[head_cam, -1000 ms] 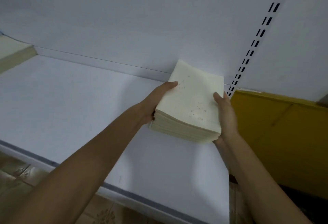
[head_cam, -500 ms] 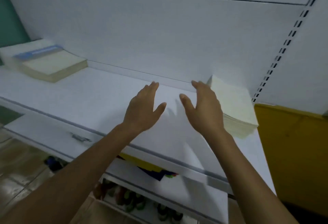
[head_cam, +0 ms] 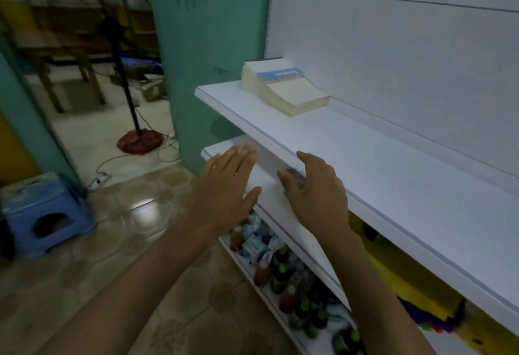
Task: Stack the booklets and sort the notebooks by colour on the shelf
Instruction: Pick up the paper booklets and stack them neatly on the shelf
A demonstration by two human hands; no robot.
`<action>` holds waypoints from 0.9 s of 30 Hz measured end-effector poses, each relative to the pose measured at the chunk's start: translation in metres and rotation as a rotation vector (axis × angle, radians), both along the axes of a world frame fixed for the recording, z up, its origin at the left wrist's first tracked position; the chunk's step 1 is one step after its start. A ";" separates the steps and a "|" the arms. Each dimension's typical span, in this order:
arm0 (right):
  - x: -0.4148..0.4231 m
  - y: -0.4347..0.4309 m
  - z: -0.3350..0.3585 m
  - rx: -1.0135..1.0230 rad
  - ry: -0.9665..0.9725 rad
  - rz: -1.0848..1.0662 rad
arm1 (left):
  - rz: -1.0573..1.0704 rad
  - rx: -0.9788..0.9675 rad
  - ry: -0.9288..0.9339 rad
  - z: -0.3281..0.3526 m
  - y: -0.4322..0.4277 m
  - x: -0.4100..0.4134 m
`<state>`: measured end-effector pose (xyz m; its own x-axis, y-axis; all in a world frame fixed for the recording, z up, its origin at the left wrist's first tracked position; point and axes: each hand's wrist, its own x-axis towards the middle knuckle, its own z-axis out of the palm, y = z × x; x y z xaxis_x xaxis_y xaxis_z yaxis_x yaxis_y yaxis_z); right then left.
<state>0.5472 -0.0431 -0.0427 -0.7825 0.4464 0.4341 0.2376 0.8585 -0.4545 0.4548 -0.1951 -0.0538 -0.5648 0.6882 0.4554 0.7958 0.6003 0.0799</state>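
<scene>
A stack of cream booklets [head_cam: 295, 96] lies flat at the far left end of the top shelf [head_cam: 393, 163], close to the shelf's white back panel [head_cam: 407, 59]. Its long axis runs along the shelf's length, with one corner pointing out toward the shelf's front edge. Behind it, touching or just beside it, sits a taller pale stack [head_cam: 252, 76] with a blue-banded cover [head_cam: 279, 73] on top; whether the two stacks overlap cannot be told. The rest of the top shelf, from the stacks toward the camera, is bare white board.

Both hands are held out, palms down, fingers spread and holding nothing. The left hand [head_cam: 224, 194] hovers over the left end of the lower shelf [head_cam: 222, 149], its fingertips blurred. The right hand [head_cam: 314, 191] is at the front edge of the top shelf, well apart from the booklets; whether it touches the edge is unclear.

Under the lower shelf a third level holds small bottles and packets [head_cam: 280, 264]. To the left stand a green pillar [head_cam: 207, 54], a fan stand with a red base [head_cam: 139, 141], and a blue plastic stool [head_cam: 45, 214] on the tiled floor [head_cam: 126, 242].
</scene>
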 end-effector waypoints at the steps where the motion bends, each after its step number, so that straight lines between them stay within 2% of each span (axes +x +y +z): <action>1: -0.009 -0.006 -0.002 0.002 -0.008 0.015 | 0.014 -0.002 -0.006 -0.002 -0.008 -0.008; 6: -0.058 -0.011 -0.013 -0.011 -0.031 0.032 | 0.051 0.004 -0.042 -0.012 -0.019 -0.051; 10: -0.116 0.007 -0.017 -0.029 -0.032 0.000 | 0.040 0.009 -0.003 -0.012 -0.008 -0.099; 18: -0.257 0.062 -0.027 -0.094 -0.003 -0.059 | -0.069 -0.053 0.023 -0.004 0.044 -0.229; 22: -0.337 0.120 -0.008 0.001 0.050 -0.116 | -0.126 -0.051 -0.052 -0.007 0.070 -0.284; 24: -0.376 0.161 0.010 0.022 -0.055 -0.200 | -0.168 -0.011 -0.103 -0.009 0.081 -0.302; 27: -0.407 0.203 0.005 0.053 -0.402 -0.287 | -0.224 0.064 -0.173 -0.008 0.095 -0.325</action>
